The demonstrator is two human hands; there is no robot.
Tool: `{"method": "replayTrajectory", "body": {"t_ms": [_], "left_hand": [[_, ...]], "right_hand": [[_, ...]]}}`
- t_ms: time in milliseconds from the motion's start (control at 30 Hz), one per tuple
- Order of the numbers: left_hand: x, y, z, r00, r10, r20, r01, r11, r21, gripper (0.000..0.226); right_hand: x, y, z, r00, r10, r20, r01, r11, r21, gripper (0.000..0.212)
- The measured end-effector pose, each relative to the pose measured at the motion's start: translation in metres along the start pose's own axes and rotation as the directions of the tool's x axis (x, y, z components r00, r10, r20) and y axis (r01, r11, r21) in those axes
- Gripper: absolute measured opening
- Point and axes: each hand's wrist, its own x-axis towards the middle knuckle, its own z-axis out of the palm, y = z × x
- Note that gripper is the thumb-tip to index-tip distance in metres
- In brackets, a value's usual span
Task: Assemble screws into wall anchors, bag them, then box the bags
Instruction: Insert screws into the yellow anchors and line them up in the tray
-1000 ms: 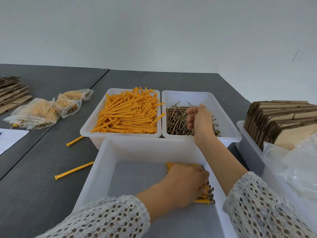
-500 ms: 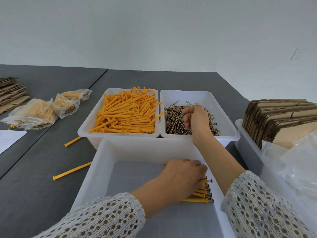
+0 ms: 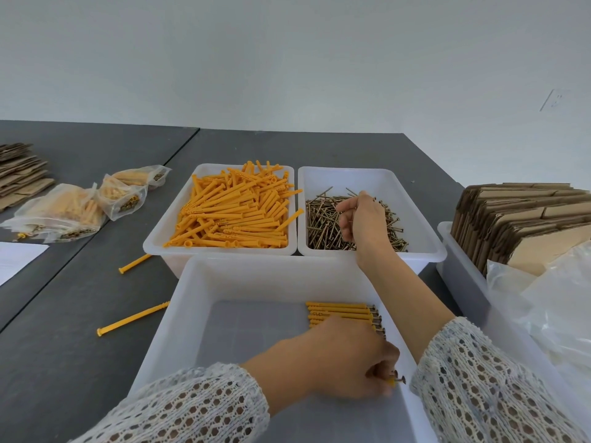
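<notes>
A dark grey bench (image 3: 80, 362) is seen from above, with three white tubs set on it. The near tub (image 3: 198, 314) stands at the bench's front edge; a row of assembled anchors (image 3: 339, 310), orange with screw heads at their right ends, is laid along its floor toward the right wall. The left hand (image 3: 345, 362) is lowered over the near end of that row, its fingers curled down, and one anchor with a screw head (image 3: 395, 381) is pinched at the fingertips.

Behind the near tub, two smaller tubs are placed side by side and touching. The left one (image 3: 160, 238) is heaped with loose orange wall anchors (image 3: 236, 212). The right one (image 3: 428, 244) is part filled with brass screws (image 3: 323, 222); the right hand (image 3: 361, 219) is held over them with fingers curled, and a screw appears to be pinched between thumb and forefinger, though this cannot be told for sure.

Two stray anchors (image 3: 132, 318) lie on the bench left of the tubs. Filled clear bags (image 3: 64, 209) are gathered toward the left edge, beside flat cardboard (image 3: 19, 174) and a white sheet (image 3: 16, 260). At the right edge, folded cartons (image 3: 524, 225) and clear plastic (image 3: 556, 302) are held in another bin (image 3: 457, 273).
</notes>
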Motion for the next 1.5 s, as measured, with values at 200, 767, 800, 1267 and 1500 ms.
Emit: {"method": "replayTrajectory", "body": {"t_ms": [200,767,800,1267,1500], "left_hand": [[0.002,0.002,0.001,1.0,-0.016,-0.007,0.017,0.998,0.056,0.018],[0.003,-0.001,0.012,0.994,-0.051,-0.098,0.059,0.995,0.079,0.035],[0.002,-0.001,0.011,0.994,-0.049,-0.102,0.058,0.995,0.085,0.036],[-0.026,-0.045,-0.064,0.701,-0.183,-0.689,0.345,0.933,0.104,0.031],[-0.034,-0.084,-0.06,0.504,-0.564,-0.654,0.755,0.655,0.017,0.028]], "right_hand": [[0.0,0.001,0.0,1.0,-0.012,0.009,0.012,1.0,-0.015,0.049],[0.001,0.01,0.003,0.988,-0.138,0.068,0.147,0.977,-0.153,0.049],[0.001,0.01,0.003,0.987,-0.147,0.067,0.156,0.974,-0.162,0.049],[0.006,0.024,-0.003,0.948,-0.11,0.297,0.31,0.127,-0.942,0.033],[0.007,0.024,-0.007,0.927,-0.059,0.37,0.374,0.219,-0.901,0.038]]}}
